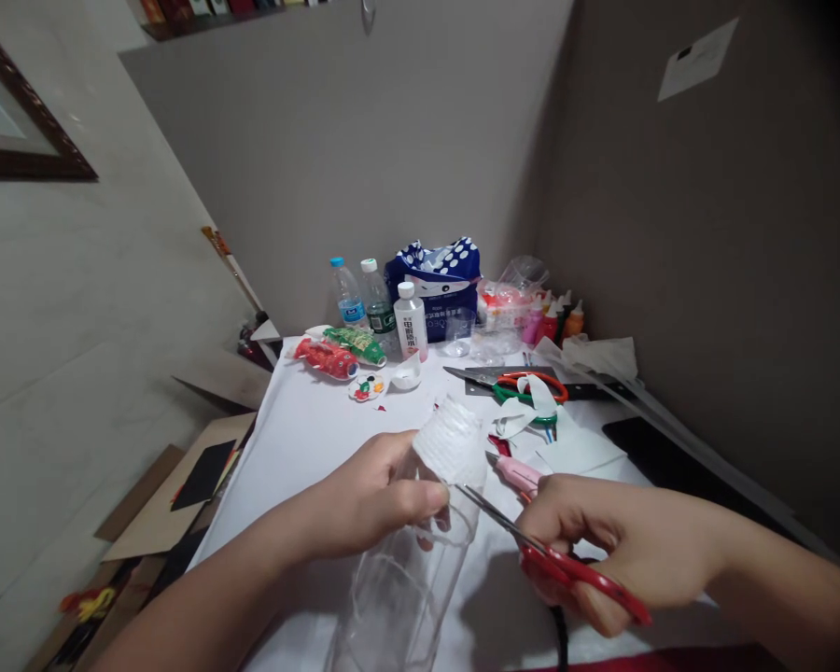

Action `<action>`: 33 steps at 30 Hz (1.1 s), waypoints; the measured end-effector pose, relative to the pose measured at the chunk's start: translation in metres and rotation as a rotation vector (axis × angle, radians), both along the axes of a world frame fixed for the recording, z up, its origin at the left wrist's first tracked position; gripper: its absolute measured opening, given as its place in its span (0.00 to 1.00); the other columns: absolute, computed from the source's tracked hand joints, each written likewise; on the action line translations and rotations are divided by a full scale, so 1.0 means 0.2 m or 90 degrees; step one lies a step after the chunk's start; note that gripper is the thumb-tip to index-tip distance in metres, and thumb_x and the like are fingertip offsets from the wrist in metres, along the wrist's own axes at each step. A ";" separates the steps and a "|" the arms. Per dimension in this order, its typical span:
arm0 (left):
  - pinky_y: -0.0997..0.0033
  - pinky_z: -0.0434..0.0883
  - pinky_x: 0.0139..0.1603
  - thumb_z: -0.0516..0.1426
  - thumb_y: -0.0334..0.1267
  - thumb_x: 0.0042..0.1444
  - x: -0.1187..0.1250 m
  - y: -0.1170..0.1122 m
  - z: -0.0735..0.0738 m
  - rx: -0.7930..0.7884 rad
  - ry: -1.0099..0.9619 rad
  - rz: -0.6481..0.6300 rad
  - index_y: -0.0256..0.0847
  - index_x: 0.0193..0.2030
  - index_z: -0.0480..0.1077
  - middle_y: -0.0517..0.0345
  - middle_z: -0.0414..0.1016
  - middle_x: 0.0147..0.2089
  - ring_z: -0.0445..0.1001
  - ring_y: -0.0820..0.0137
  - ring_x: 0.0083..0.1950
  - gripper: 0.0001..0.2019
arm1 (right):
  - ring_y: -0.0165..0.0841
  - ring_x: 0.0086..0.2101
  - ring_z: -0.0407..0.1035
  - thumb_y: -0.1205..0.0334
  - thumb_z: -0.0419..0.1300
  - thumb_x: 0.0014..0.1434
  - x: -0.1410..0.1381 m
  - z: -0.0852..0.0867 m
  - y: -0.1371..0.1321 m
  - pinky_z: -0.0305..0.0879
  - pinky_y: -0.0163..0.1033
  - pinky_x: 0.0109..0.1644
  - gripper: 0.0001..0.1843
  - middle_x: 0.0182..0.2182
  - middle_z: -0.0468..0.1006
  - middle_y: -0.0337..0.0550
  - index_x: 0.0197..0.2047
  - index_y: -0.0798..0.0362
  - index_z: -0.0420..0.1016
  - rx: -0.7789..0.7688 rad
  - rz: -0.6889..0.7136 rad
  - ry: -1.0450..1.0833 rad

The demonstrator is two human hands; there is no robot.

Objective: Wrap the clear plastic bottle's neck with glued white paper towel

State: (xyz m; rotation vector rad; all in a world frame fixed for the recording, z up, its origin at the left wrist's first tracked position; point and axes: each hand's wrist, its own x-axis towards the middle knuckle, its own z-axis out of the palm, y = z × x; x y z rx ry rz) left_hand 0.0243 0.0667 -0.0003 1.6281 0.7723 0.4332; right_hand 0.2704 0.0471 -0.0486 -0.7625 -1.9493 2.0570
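Observation:
My left hand (385, 499) is wrapped round a clear plastic bottle (399, 588), which lies tilted toward the far side of the table. White string (452, 439) is wound in close turns over the bottle's far end, and a loose strand crosses the clear part below. In my right hand (609, 532) are scissors with red handles (574, 574). The blades point left, and their tips are at the lower edge of the wound string, beside my left thumb. Whether the tips touch the string I cannot tell.
Right of the bottle lies a pink utility knife (518, 474). Beyond it are scissors with orange and green handles (497, 383) and white scraps (532, 406). Painted bottles (326, 357), a paint palette (368, 385), a labelled bottle (410, 322) and a blue bag (438, 289) stand farther back.

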 end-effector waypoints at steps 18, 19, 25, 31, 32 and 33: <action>0.70 0.67 0.37 0.56 0.44 0.51 0.01 -0.02 0.01 0.036 0.058 -0.009 0.36 0.38 0.71 0.55 0.74 0.34 0.70 0.67 0.36 0.13 | 0.20 0.17 0.53 0.53 0.69 0.47 0.01 -0.05 -0.03 0.50 0.26 0.19 0.21 0.16 0.62 0.30 0.20 0.56 0.64 -0.080 0.043 0.034; 0.70 0.67 0.36 0.56 0.44 0.51 0.01 -0.02 0.01 0.029 0.062 -0.004 0.36 0.38 0.71 0.55 0.74 0.34 0.70 0.67 0.35 0.14 | 0.20 0.17 0.53 0.53 0.69 0.47 0.01 -0.05 -0.02 0.50 0.26 0.18 0.21 0.16 0.62 0.30 0.20 0.56 0.64 -0.090 0.045 0.034; 0.68 0.68 0.34 0.55 0.43 0.49 0.03 -0.03 0.03 0.000 0.079 0.013 0.37 0.35 0.68 0.55 0.72 0.33 0.70 0.67 0.33 0.12 | 0.20 0.16 0.55 0.54 0.68 0.49 0.00 -0.08 0.01 0.52 0.27 0.18 0.19 0.16 0.64 0.31 0.22 0.56 0.65 -0.106 0.068 0.028; 0.70 0.67 0.34 0.55 0.43 0.50 0.02 -0.02 0.03 -0.001 0.071 0.007 0.38 0.34 0.66 0.57 0.71 0.32 0.69 0.68 0.33 0.10 | 0.20 0.15 0.53 0.56 0.67 0.50 0.00 -0.09 0.03 0.50 0.26 0.16 0.18 0.15 0.62 0.30 0.21 0.56 0.64 -0.102 0.075 0.031; 0.70 0.67 0.34 0.55 0.43 0.50 0.02 -0.02 0.03 -0.002 0.068 0.006 0.38 0.33 0.66 0.57 0.70 0.32 0.68 0.68 0.33 0.10 | 0.20 0.16 0.53 0.56 0.67 0.50 0.00 -0.09 0.03 0.50 0.26 0.16 0.18 0.15 0.62 0.30 0.22 0.56 0.64 -0.101 0.077 0.032; 0.70 0.67 0.34 0.55 0.43 0.50 0.02 -0.02 0.03 -0.004 0.066 0.006 0.38 0.33 0.66 0.57 0.70 0.32 0.68 0.68 0.33 0.10 | 0.20 0.16 0.53 0.56 0.67 0.50 0.00 -0.09 0.04 0.50 0.26 0.16 0.18 0.15 0.62 0.30 0.22 0.56 0.64 -0.100 0.079 0.032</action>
